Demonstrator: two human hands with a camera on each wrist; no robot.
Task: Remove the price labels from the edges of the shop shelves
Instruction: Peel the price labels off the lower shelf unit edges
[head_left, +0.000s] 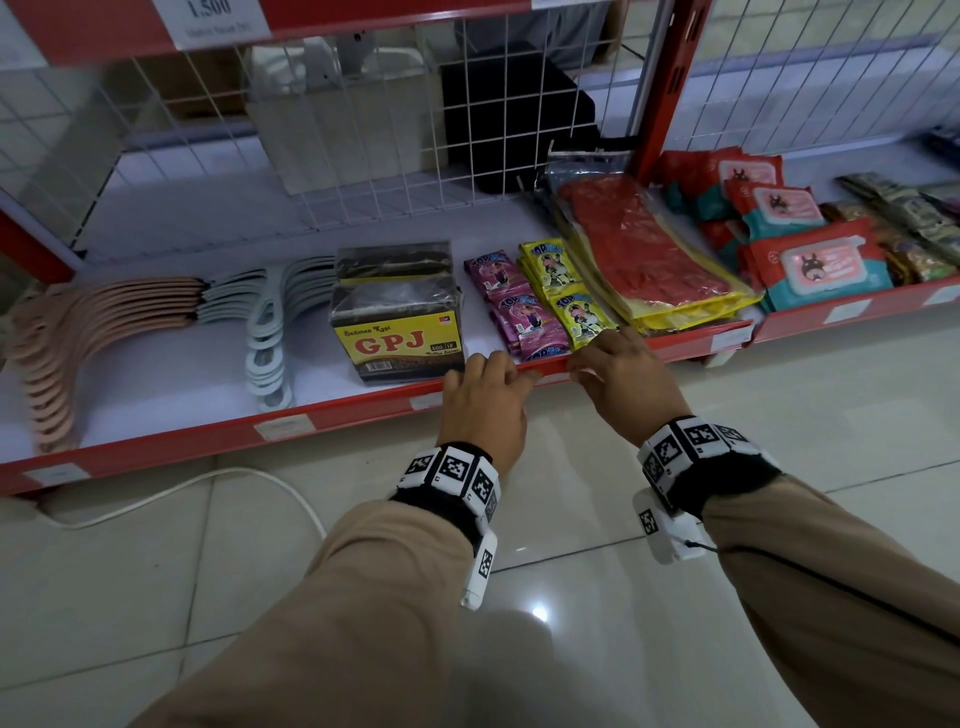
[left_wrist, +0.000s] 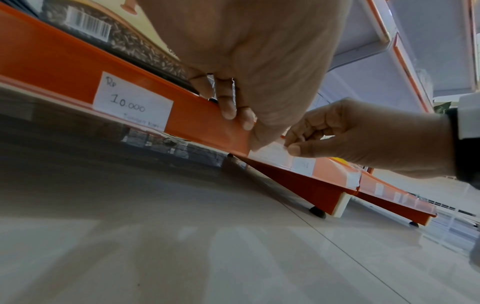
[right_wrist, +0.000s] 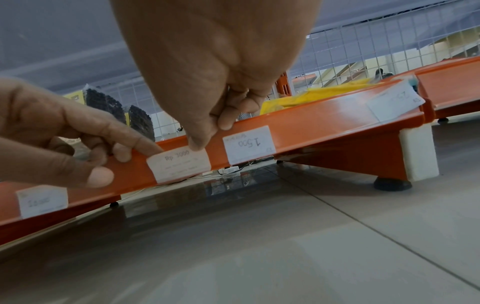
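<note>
Shop floor, bottom red shelf edge (right_wrist: 324, 131). Both hands curl on its lip: left hand (right_wrist: 52, 131) fingertip at "Rp 3000" label (right_wrist: 179, 166) corner, right hand (right_wrist: 207, 72) thumb touches its top. Peel starting; next, lift a corner.

Shelf edge (right_wrist: 311, 131): red-orange painted metal or plastic, can't tell which; smooth, semi-gloss. Price labels: white matt paper, handwritten, e.g. the Rp 3000 label (right_wrist: 179, 165) and the 1.500 label (right_wrist: 249, 144); the 10.000 label (left_wrist: 132, 101) looks the same. Shelf foot cap (right_wrist: 418, 152): off-white matt plastic. Floor (head_left: 779, 415): pale glazed tile, high gloss, reflects lights and shelf. Back panel (head_left: 363, 130): white coated wire grid. Hangers (head_left: 104, 312): smooth matt plastic, pink and pale blue. Sachets (head_left: 540, 301): glossy printed foil. GPJ box (head_left: 397, 332): wrapped in shiny clear film. Sleeves (head_left: 363, 597): tan matt cloth. Wrist bands (head_left: 452, 478): black fabric with white hard plastic marker tiles.
</note>
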